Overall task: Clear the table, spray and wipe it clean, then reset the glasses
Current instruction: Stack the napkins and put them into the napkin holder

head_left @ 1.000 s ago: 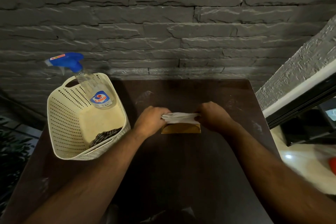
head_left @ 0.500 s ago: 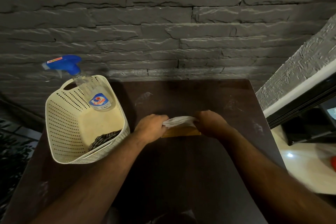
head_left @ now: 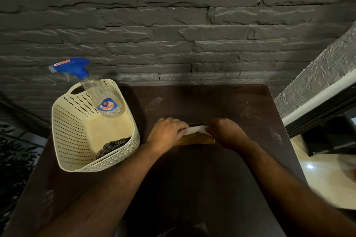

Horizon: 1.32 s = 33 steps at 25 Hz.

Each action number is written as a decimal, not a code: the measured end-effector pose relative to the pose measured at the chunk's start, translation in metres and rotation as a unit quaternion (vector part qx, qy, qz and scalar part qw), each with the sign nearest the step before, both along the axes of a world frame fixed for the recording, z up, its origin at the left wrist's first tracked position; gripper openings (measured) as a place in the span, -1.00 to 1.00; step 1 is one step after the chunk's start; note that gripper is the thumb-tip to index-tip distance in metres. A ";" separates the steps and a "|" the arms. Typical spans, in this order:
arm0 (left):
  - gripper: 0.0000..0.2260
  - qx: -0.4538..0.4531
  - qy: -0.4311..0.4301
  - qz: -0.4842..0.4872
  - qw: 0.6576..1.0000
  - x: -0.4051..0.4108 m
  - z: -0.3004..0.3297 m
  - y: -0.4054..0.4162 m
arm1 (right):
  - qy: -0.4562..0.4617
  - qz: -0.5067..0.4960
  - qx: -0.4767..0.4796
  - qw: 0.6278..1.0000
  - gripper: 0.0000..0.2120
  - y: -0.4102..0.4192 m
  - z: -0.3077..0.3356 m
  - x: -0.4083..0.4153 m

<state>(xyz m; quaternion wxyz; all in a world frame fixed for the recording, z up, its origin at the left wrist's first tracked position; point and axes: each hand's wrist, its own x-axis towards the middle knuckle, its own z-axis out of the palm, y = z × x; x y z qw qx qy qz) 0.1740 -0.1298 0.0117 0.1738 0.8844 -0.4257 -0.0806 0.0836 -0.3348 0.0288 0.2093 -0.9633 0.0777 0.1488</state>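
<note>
- The white napkins (head_left: 196, 130) sit in the slot of a wooden holder (head_left: 194, 139), which stands at mid-bench, slightly toward the far edge.
- The left hand (head_left: 166, 132) curls its fingers around the left end of the napkins and holder; the right hand (head_left: 226, 132) does the same at the right end. Both hands grip. Whether the fingers press the wood or only the paper cannot be told.
- Step in hand, by judgement: clearing the holder with its napkins off the bench (head_left: 192, 188). No glasses are in view.
- To do it well: keep even pressure at both ends, hold the holder level so the paper stays seated, and lift straight up before moving sideways.
- The perforated cream basket (head_left: 73, 131) stands just left of the left hand, at the left edge of the bench. It is the likely destination.
- Inside the basket, a spray bottle (head_left: 104, 100) with a blue trigger head leans in the far corner; a checked cloth (head_left: 113, 145) lies at the near right corner. The open floor between them offers room for the holder.
- Clearance: the basket's right rim rises between the holder and that floor, so the load needs to pass over it.
- Edges: the stone wall (head_left: 173, 34) bounds the far side. The right edge drops off toward a lit floor. Dusty smears mark the far bench surface, awaiting the wipe.
</note>
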 end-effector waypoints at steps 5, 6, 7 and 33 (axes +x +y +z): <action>-0.86 0.010 0.181 0.103 0.978 0.003 -0.002 -0.005 | 0.100 -0.039 0.023 0.994 -0.76 0.000 -0.009 0.013; -0.87 0.006 0.195 0.125 0.973 0.005 -0.003 -0.007 | 0.106 -0.059 0.025 0.992 -0.76 0.001 -0.012 0.016; -0.88 0.001 0.206 0.150 0.967 0.006 -0.003 -0.009 | 0.106 -0.086 0.031 0.990 -0.75 0.001 -0.014 0.019; -0.66 0.088 -0.024 -0.017 0.996 0.010 -0.006 0.014 | 0.009 -0.007 -0.014 1.000 -0.72 -0.006 -0.019 -0.003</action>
